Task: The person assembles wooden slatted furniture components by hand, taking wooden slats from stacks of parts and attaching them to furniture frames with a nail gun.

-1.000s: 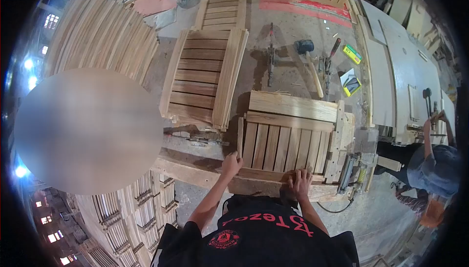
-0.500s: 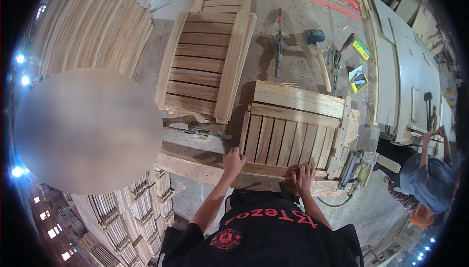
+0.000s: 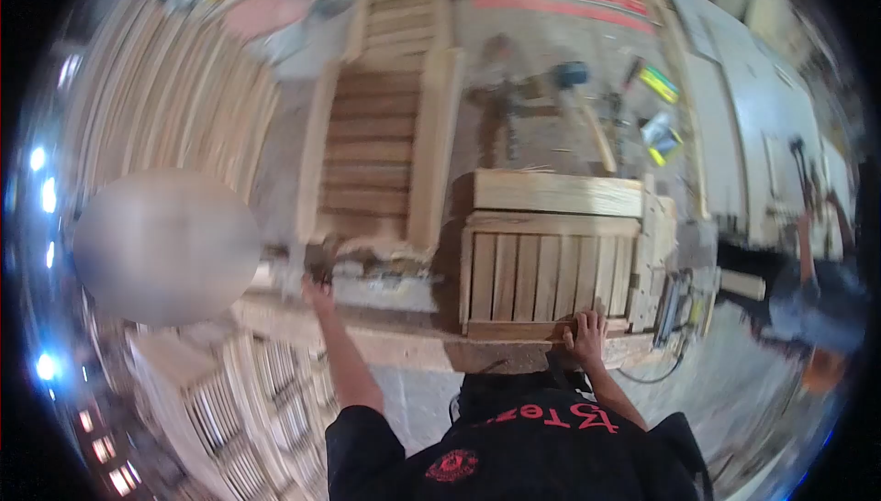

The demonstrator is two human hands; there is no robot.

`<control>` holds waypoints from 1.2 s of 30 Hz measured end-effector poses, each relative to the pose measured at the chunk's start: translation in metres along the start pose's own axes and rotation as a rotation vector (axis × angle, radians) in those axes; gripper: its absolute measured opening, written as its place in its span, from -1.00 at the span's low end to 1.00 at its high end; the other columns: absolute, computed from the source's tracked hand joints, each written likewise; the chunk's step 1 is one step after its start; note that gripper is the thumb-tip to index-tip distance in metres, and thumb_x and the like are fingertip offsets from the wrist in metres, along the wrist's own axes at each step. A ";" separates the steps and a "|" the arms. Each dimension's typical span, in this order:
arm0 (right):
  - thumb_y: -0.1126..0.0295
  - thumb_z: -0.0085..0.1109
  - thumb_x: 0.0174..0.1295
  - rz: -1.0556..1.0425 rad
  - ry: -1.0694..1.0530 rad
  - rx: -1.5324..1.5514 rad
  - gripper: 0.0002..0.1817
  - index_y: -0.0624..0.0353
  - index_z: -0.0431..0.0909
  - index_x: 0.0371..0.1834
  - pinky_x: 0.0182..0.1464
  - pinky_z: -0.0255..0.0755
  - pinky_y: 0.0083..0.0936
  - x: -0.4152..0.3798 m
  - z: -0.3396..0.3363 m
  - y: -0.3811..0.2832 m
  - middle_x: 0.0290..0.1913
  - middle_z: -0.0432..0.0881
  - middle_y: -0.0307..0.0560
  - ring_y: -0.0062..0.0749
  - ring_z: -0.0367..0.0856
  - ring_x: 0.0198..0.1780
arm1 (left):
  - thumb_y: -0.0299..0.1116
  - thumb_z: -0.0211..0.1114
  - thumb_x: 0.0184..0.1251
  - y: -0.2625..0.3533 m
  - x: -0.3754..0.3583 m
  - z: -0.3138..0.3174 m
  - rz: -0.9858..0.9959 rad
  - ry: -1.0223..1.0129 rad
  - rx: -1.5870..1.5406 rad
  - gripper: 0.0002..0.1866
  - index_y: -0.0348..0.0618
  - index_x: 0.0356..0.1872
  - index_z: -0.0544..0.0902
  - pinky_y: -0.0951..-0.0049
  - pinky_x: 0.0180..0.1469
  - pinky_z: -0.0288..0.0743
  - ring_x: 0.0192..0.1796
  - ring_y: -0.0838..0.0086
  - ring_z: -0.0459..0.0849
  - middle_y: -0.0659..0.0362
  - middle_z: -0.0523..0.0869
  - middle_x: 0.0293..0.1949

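A slatted wooden panel [image 3: 541, 276] lies on the workbench in front of me, one wide board [image 3: 558, 193] along its far side. My right hand [image 3: 587, 336] rests on the panel's near rail [image 3: 514, 329], fingers laid over the wood and holding nothing. Out to the left, my left hand [image 3: 318, 288] is at the dark end of a metal tool [image 3: 367, 267] near the bench edge. Motion blur smears its fingers, so I cannot tell whether they grip the tool.
Larger slatted panels [image 3: 372, 148] lie beyond the tool. A mallet [image 3: 587, 111] and yellow-marked packages [image 3: 663, 139] lie at the back right. A clamp-like fixture [image 3: 679, 304] sits right of my panel. Long strips [image 3: 174, 97] are stacked at left; another person [image 3: 817, 304] stands at right.
My left hand has left the small panel's near left corner and moved left to the metal tool. My right hand stays on the near rail. The view has shifted and blurred.
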State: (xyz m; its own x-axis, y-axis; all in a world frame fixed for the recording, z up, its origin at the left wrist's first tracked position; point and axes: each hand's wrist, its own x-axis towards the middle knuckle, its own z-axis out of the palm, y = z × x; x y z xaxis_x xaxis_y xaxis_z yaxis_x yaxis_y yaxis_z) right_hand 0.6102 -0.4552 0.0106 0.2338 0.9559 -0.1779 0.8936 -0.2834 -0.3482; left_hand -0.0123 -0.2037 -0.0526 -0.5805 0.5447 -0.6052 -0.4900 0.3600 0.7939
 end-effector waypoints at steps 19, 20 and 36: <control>0.05 0.21 0.05 0.039 -0.011 0.082 -0.51 0.08 0.48 0.00 0.11 0.22 0.04 0.005 -0.009 0.012 -0.02 0.41 0.04 0.06 0.33 0.04 | -0.25 0.29 0.19 -0.030 -0.197 0.152 0.909 -1.270 1.721 -0.72 -0.21 -0.63 0.63 0.23 -0.53 0.45 -0.57 0.08 0.62 -0.03 0.57 -0.65; 0.05 0.21 0.05 0.048 0.012 0.089 -0.52 0.07 0.49 -0.01 0.10 0.22 0.04 0.001 -0.009 0.008 -0.02 0.41 0.04 0.06 0.34 0.03 | -0.24 0.28 0.19 -0.034 -0.198 0.160 0.850 -1.212 1.614 -0.72 -0.19 -0.62 0.64 0.22 -0.53 0.46 -0.59 0.05 0.61 -0.03 0.55 -0.69; 0.01 0.19 0.08 0.088 0.009 0.081 -0.55 0.05 0.49 -0.06 0.02 0.31 -0.08 0.009 -0.009 0.015 -0.07 0.46 -0.02 -0.03 0.39 -0.02 | -0.45 0.21 0.33 -0.011 -0.198 0.133 0.320 -1.002 1.384 -0.69 -0.26 -0.65 0.52 0.49 -0.64 0.10 -0.71 0.65 0.29 0.32 0.40 -0.77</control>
State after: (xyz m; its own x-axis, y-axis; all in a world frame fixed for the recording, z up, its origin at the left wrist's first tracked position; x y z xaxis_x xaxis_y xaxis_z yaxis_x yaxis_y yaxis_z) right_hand 0.6287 -0.4501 0.0122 0.3141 0.9274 -0.2031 0.8353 -0.3717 -0.4051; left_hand 0.1945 -0.2144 0.0664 0.3221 0.7446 -0.5846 0.7379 0.1894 0.6477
